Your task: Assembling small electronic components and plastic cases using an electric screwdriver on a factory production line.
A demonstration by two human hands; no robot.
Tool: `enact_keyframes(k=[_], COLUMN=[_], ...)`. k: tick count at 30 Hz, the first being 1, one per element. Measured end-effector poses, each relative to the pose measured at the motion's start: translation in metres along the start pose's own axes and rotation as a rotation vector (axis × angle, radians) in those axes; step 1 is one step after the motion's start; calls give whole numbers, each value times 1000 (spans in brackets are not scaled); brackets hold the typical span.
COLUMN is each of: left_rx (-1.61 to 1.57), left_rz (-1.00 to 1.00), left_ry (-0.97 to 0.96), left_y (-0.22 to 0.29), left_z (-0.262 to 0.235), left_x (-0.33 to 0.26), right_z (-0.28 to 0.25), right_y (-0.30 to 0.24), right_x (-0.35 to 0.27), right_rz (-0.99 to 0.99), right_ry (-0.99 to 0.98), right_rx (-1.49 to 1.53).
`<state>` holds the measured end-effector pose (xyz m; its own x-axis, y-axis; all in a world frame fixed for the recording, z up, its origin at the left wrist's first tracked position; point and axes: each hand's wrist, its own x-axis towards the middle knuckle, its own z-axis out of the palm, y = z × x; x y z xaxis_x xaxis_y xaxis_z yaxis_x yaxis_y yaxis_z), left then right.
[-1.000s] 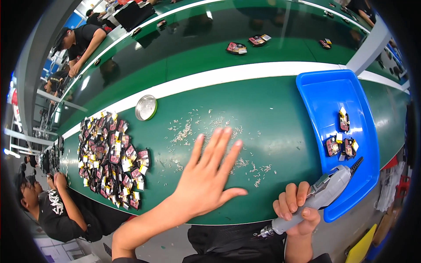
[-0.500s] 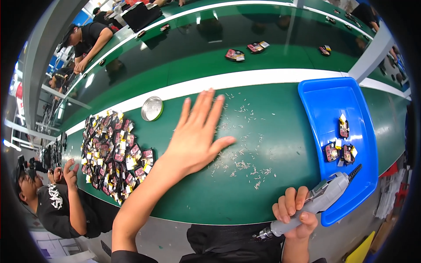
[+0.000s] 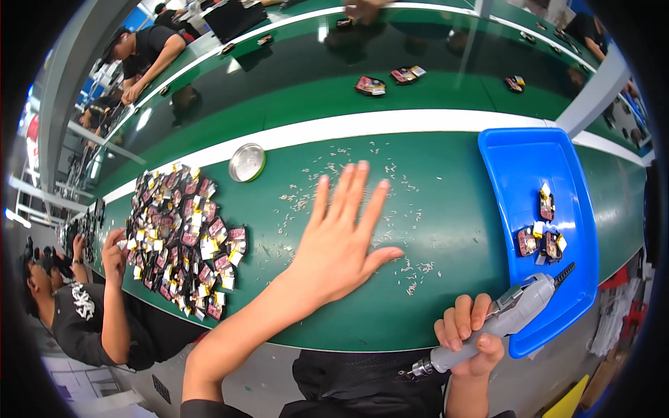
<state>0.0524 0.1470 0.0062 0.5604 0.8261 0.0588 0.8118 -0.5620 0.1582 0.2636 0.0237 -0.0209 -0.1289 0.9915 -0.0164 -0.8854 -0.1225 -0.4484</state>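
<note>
My left hand (image 3: 338,240) lies palm down over the green tabletop (image 3: 460,216), fingers spread. Tiny pale slivers, perhaps small screws (image 3: 418,279), are scattered around and under it. At the lower right, my right hand (image 3: 470,334) grips a grey electric screwdriver (image 3: 516,313), its metal tip pointing left toward me. A big pile of small black devices (image 3: 185,237) with reddish faces and yellow-white tabs sits left of my left forearm. Beyond the hand stands a shallow round metal tin (image 3: 247,163) with a green rim.
A blue tray (image 3: 498,174) on the right holds three of the devices (image 3: 547,205). Past a white rail (image 3: 348,124) runs a green conveyor belt (image 3: 279,90) carrying several more (image 3: 371,86). A co-worker (image 3: 90,313) sits at left, one hand beside the pile.
My left hand has moved right and a little nearer across the scattered slivers, which now lie spread to its left too. My right hand keeps the screwdriver in place.
</note>
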Motion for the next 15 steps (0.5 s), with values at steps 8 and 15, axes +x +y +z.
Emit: enact_keyframes(k=[8, 15], left_rx=[-141, -536], left_rz=[100, -33], left_ry=[-20, 369], left_y=[11, -28], left_z=[-27, -33], left_x=[-25, -83], right_z=[5, 13], right_y=[3, -2], right_x=[-1, 4], right_rz=[-39, -21], right_ry=[47, 13], right_rx=[-26, 22])
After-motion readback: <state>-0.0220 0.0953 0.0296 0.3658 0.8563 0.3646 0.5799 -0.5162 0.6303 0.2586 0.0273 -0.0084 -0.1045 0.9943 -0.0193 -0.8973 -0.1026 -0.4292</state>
